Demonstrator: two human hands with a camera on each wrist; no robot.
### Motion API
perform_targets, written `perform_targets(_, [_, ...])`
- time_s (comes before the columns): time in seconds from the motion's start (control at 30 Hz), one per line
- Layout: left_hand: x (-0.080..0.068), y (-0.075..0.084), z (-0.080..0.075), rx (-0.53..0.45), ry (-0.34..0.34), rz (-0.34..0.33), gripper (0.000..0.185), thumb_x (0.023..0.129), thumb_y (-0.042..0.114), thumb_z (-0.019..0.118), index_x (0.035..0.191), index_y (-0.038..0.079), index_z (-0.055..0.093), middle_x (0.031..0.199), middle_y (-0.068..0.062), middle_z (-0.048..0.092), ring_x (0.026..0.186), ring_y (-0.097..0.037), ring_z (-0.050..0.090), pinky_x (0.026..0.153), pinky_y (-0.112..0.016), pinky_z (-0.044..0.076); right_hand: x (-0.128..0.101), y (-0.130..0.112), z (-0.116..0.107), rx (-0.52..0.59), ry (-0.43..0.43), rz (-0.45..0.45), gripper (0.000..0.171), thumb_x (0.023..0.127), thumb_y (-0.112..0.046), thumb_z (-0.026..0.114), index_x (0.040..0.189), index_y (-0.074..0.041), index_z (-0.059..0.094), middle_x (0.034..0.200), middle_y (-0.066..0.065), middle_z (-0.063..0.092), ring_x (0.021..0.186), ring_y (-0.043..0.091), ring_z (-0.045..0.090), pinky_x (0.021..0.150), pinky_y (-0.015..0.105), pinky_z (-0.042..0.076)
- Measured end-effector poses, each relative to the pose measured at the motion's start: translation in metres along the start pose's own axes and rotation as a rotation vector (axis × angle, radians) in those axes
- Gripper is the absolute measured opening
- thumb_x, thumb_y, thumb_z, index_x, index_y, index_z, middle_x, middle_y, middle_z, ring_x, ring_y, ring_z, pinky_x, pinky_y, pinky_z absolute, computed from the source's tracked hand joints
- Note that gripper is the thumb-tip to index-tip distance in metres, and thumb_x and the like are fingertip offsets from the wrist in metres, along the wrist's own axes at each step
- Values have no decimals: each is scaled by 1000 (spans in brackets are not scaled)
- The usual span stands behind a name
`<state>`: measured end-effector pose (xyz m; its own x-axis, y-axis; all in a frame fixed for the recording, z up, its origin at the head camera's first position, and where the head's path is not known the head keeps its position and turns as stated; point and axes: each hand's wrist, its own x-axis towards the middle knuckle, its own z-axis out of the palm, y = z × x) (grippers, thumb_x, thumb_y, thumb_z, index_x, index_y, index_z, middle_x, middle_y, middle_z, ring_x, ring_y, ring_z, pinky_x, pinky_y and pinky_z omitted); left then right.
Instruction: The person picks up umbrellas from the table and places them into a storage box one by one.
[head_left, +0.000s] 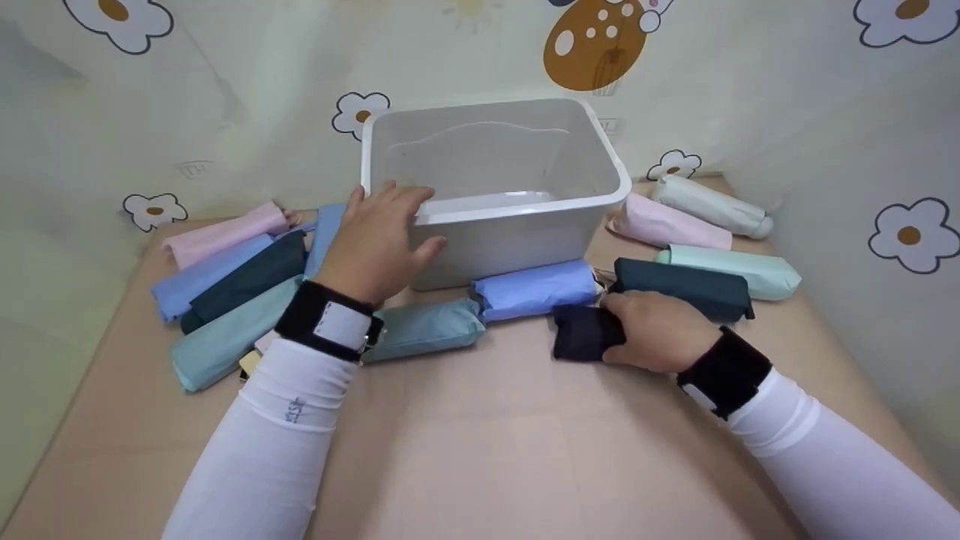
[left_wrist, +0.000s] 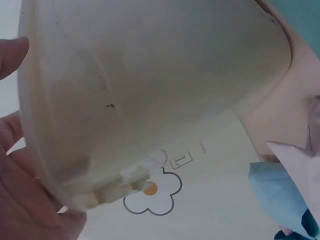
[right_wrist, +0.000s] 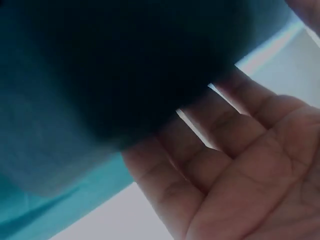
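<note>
A person's left hand rests on the near left corner of a white plastic bin, fingers spread fairly straight over the rim and thumb against the outer wall — a steadying touch, it seems, rather than a grip; the left wrist view shows the bin's pale wall close against the palm. The right hand lies on the tan table just in front of the bin, fingers curled round a folded black umbrella and covering its right end; the right wrist view shows fingers bent against dark fabric, too close and blurred to tell more. The bin stands empty at the middle back of the table, open side up, within reach of both arms; folded umbrellas ring it on three sides — probably laid out so each can be picked up singly. To the left lie a pink one, a periwinkle one, a dark teal one and a mint one; against the bin's front, a grey-blue one and a lavender-blue one; to the right, a dark green one just beside the right hand, a pale mint one, a light pink one and a white one. Flower-print sheeting walls the scene.
</note>
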<state>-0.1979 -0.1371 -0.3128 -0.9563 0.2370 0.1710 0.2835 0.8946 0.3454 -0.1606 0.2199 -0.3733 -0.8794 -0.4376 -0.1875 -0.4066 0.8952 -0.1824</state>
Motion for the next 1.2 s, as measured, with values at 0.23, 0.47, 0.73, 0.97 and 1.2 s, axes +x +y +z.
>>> perform_targets(0.23, [7,1,11,81,59,-7,39,98,37,74,129,13,73,132,-10,74,134,-37,61,129,-63,12,1,3,10,-58,6,-13,83,77,-22,88,146,6,53,131,29,68,117,46,67,102,60,52])
perform_targets(0.47, [11,3,15,163,123,8,32,96,36,78,114,10,79,114,-12,80,121,-37,70,127,-61,24,-1,5,8,-104,10,-110,75,72,-13,85,140,4,56,126,26,69,116,42,67,103,57,52])
perform_targets(0.73, [15,4,13,246,107,-2,37,94,43,79,108,9,79,101,-12,81,114,-35,74,124,-60,32,-7,-17,-39,78,133,-329,65,81,-17,79,143,-14,60,122,1,69,107,17,62,97,41,51])
perform_targets(0.97, [19,4,12,293,100,10,41,92,48,79,103,8,79,93,-11,81,106,-33,76,119,-59,38,16,-41,-104,205,505,-381,71,95,-19,76,157,-7,43,140,16,61,115,30,59,101,50,47])
perform_targets(1.2, [26,6,12,334,59,34,46,89,54,79,97,9,80,80,-8,78,86,-29,76,101,-51,50,79,-49,-130,382,576,-72,89,94,-12,70,167,-16,19,154,19,41,132,31,49,119,48,37])
